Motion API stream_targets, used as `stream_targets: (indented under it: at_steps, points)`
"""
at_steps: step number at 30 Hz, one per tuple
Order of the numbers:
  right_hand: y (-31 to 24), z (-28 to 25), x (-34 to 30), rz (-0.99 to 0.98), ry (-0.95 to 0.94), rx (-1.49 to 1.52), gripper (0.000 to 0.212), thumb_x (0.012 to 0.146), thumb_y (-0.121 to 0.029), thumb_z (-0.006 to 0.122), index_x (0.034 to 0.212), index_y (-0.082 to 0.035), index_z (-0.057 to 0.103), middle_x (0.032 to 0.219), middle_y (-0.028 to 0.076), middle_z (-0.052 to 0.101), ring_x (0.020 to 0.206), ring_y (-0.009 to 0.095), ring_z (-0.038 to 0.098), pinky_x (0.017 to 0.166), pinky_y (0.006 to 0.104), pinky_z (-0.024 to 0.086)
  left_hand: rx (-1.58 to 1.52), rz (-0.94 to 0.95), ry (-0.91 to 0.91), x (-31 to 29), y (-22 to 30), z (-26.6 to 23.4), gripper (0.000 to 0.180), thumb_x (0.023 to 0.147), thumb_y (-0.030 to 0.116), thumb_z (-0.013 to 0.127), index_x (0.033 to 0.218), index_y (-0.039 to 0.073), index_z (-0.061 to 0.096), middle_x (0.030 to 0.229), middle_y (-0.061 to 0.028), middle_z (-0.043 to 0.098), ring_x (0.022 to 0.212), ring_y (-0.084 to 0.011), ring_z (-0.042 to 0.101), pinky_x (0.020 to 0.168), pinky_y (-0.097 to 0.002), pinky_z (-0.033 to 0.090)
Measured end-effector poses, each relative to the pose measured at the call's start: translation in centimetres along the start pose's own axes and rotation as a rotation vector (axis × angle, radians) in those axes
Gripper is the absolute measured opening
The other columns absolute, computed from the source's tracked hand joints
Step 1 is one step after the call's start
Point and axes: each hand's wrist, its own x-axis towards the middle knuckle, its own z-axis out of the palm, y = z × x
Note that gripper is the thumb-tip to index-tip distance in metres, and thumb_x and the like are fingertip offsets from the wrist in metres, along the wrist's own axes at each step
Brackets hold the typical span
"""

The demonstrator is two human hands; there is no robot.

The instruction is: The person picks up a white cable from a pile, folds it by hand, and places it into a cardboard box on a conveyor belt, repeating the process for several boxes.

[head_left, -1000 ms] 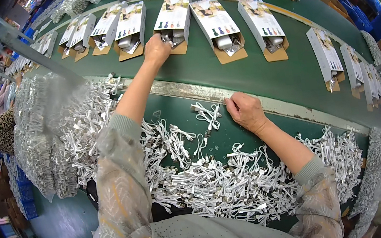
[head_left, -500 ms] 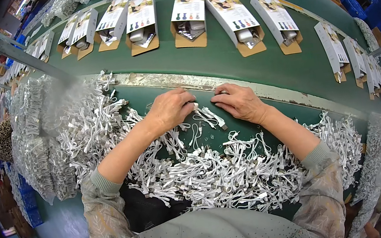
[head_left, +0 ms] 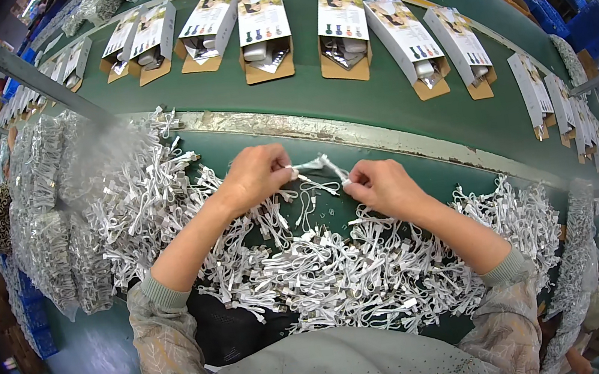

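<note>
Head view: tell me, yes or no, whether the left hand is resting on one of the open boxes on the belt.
No: the left hand pinches a short white cable together with the right hand.

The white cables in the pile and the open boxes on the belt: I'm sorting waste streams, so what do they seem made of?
White cables: probably plastic-sheathed, matt, bending limply, with silvery, likely metal, plug ends. Open boxes: seemingly cardboard, brown raw inside, glossy printed white lids.

Green bench (head_left: 421, 193) with metal front strip (head_left: 307, 127): heap of short white cables (head_left: 326, 274) covers near side. Green belt (head_left: 350, 108) behind carries row of open boxes (head_left: 264, 33). Bagged cables (head_left: 47, 220) piled at left.
</note>
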Motion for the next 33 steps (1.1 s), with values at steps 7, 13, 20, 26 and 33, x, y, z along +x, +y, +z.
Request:
stream_targets:
  at_steps: [7,13,20,26,33]
  points:
    - [0.5,-1.8,7.4,0.213,0.01,0.804,0.015,0.084,-0.017,0.063,0.085,-0.002,0.059,0.073,0.003,0.059,0.062,0.009,0.057,0.057,0.0215,0.05,-0.595,-0.189,0.342,4.1,-4.1,-2.8,0.016,0.082,0.01,0.062,0.087,-0.004,0.061,0.07,-0.0058,0.063,0.062,-0.0111,0.062,0.055,-0.022,0.049]
    - [0.9,-1.1,14.8,0.289,0.294,1.128,0.014,0.08,-0.01,0.061,0.079,0.003,0.058,0.071,0.008,0.058,0.059,0.015,0.059,0.053,0.0269,0.054,-0.417,-0.226,0.617,10.1,-6.4,-4.8,0.019,0.077,0.017,0.063,0.078,-0.002,0.063,0.062,-0.0065,0.064,0.053,-0.0122,0.063,0.054,-0.0252,0.05]
    - [3.6,-2.3,19.5,0.355,0.509,1.247,0.022,0.084,-0.018,0.062,0.073,0.001,0.057,0.065,0.008,0.057,0.054,0.016,0.056,0.048,0.0268,0.052,-0.134,-0.307,0.74,18.0,-9.4,-5.8,0.022,0.073,0.021,0.066,0.08,0.0,0.064,0.08,-0.0177,0.067,0.081,-0.0304,0.066,0.078,-0.0393,0.049]
    - [3.4,-4.4,12.7,0.265,0.09,0.668,0.026,0.086,-0.025,0.058,0.078,0.0,0.062,0.067,0.004,0.059,0.053,0.011,0.055,0.047,0.0228,0.047,-0.168,0.144,0.326,13.4,-4.5,-3.5,0.032,0.076,0.016,0.066,0.102,-0.003,0.064,0.091,-0.0182,0.067,0.087,-0.0282,0.064,0.079,-0.0353,0.049]
    - [0.1,-3.4,1.5,-0.33,-0.31,-0.051,0.022,0.078,-0.009,0.065,0.1,-0.006,0.064,0.092,0.01,0.063,0.085,0.025,0.062,0.076,0.0348,0.049,0.165,0.318,-0.078,1.1,0.0,0.0,0.024,0.076,0.011,0.066,0.098,0.003,0.064,0.092,-0.0131,0.063,0.091,-0.0302,0.06,0.082,-0.0379,0.048]
